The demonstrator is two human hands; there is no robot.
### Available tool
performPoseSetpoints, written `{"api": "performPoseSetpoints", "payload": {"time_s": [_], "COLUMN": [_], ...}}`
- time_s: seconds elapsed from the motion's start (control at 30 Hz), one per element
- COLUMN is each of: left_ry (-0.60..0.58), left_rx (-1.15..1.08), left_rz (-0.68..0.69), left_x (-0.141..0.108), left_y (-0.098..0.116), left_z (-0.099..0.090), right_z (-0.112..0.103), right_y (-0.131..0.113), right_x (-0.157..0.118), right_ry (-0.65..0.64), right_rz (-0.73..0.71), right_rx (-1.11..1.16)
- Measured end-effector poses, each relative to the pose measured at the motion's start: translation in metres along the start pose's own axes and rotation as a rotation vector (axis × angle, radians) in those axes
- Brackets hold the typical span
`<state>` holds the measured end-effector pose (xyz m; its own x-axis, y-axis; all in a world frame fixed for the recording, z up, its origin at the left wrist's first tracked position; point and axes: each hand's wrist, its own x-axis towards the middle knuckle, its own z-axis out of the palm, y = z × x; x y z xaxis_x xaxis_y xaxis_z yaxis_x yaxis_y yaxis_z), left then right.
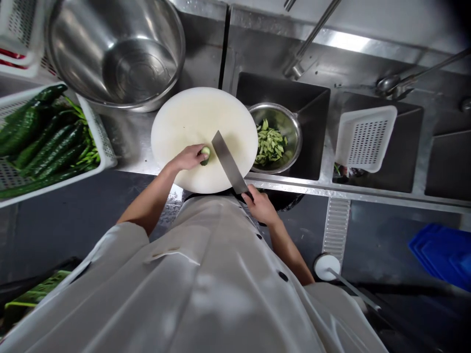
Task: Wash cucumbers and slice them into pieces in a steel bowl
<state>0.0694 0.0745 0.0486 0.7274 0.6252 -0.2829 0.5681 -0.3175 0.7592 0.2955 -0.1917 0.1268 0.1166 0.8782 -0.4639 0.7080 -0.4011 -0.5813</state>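
Steel counter (128, 139); white board (191, 115) hides one edge of the bowl (293, 130). Left hand (188, 157), arm stretched forward, pinches a cucumber piece (206, 155) on the board, its full extent hidden from me. Right hand (261, 206) wraps the cleaver (230, 163), handle mostly covered, blade slanting over the board.

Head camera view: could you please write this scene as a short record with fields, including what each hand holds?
left hand: holds a cut cucumber piece on the board
right hand: grips the handle of a cleaver, its blade over the board
board: round white cutting board
bowl: steel mixing bowl right of the board, with cut cucumber pieces
crate: white plastic crate at left, with whole cucumbers
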Motion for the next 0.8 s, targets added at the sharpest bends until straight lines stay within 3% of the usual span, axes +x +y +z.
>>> {"api": "performPoseSetpoints", "payload": {"time_s": [0.1,0.17,0.23,0.33,0.43,0.53,0.6,0.8], "left_ry": [-0.14,-0.054,0.138,0.361,0.411,0.457,0.444,0.252], "left_rx": [0.259,0.369,0.43,0.475,0.477,0.458,0.438,0.424], "left_rz": [0.284,0.391,0.375,0.232,0.211,0.266,0.324,0.526], "left_x": [0.008,0.009,0.001,-0.018,-0.029,-0.025,-0.021,-0.02], "left_y": [0.007,0.015,0.021,0.017,0.003,-0.011,-0.016,-0.021], "left_z": [-0.01,-0.003,0.015,0.044,0.057,0.052,0.044,0.034], "right_z": [0.001,-0.001,-0.002,-0.002,-0.001,0.0,0.0,0.002], "right_y": [-0.007,-0.009,-0.009,-0.008,-0.01,-0.015,-0.021,-0.041], "right_x": [0.004,0.005,0.004,0.002,-0.003,-0.01,-0.013,-0.004], "right_ry": [-0.036,-0.047,-0.042,-0.04,-0.065,-0.118,-0.154,-0.174], "right_rz": [0.018,0.034,0.045,0.049,0.037,0.028,0.044,0.114], "right_rx": [-0.049,-0.062,-0.082,-0.115,-0.134,-0.163,-0.205,-0.362]}}
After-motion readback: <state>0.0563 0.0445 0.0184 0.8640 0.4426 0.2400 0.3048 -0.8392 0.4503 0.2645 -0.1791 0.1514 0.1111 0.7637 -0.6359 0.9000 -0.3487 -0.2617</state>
